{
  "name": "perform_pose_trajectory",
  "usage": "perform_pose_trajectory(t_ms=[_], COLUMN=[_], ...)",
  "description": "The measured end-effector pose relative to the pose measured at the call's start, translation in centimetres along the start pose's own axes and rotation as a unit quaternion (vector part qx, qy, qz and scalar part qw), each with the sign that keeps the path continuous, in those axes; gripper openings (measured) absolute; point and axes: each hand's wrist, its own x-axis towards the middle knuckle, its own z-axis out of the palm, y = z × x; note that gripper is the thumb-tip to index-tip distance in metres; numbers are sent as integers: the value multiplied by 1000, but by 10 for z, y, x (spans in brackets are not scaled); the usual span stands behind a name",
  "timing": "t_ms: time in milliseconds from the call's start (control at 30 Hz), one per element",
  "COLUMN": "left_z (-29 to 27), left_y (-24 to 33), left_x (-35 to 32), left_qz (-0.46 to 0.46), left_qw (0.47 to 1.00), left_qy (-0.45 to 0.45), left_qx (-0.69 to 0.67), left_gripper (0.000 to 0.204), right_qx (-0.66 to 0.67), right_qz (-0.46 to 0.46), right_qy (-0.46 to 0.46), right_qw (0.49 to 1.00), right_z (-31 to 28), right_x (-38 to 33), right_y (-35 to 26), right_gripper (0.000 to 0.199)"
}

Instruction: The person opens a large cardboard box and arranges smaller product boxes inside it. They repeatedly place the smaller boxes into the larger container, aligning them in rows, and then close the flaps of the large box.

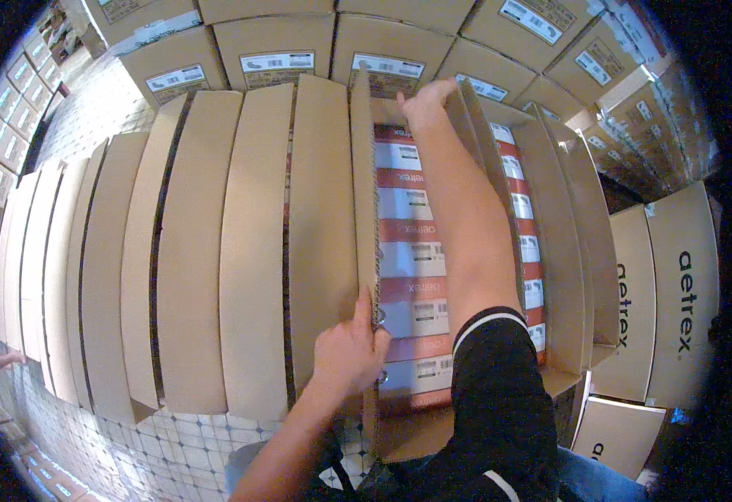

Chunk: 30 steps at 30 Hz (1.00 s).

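An open cardboard carton [416,435] stands in front of me, filled with a row of shoe boxes [412,259] in white and orange-red. My left hand [349,356] is closed on the upper edge of its left flap [366,201], index finger lying along the cardboard. Small shiny bits show beside those fingers; what they are I cannot make out. My right arm stretches across the carton, hiding part of the shoe boxes. At the far end, my right hand [428,100] touches the far flap area, thumb spread from the fingers, fingertips by the right flap's corner.
To the left runs a row of cartons with folded flaps [257,251]. Another open carton with shoe boxes [529,251] adjoins on the right. Stacked labelled cartons [274,50] line the back, and more cartons [680,293] stand at right. Another person's hand [10,360] shows at far left.
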Motion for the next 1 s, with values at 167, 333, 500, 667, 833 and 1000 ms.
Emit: perform_pose_trajectory(t_ms=[167, 333, 500, 667, 833, 1000], left_z=[-6, -6, -3, 2, -2, -1], left_y=[-5, 0, 0, 4, 21, 20], left_x=[-3, 0, 3, -4, -17, -46], left_qz=[9, 1, 10, -3, -42, -11], left_qw=[1000, 1000, 999, 998, 995, 982], left_qy=[-6, -1, 31, 62, 88, 178], left_qx=[-12, 4, 14, 4, 35, 65], left_gripper=[67, 65, 65, 63, 62, 50], right_qx=[18, -92, -576, -795, -852, -803], right_qz=[-85, -142, -298, -440, -328, -408], right_qy=[-197, -342, -356, -282, -164, -132], right_qw=[976, 924, 673, 308, 375, 414], right_z=[30, 67, -84, -266, -316, -343], right_x=[-10, -7, -92, -234, -302, -293], right_y=[-42, -101, -84, -121, -155, -145], right_gripper=[71, 71, 30, 39, 36, 26])
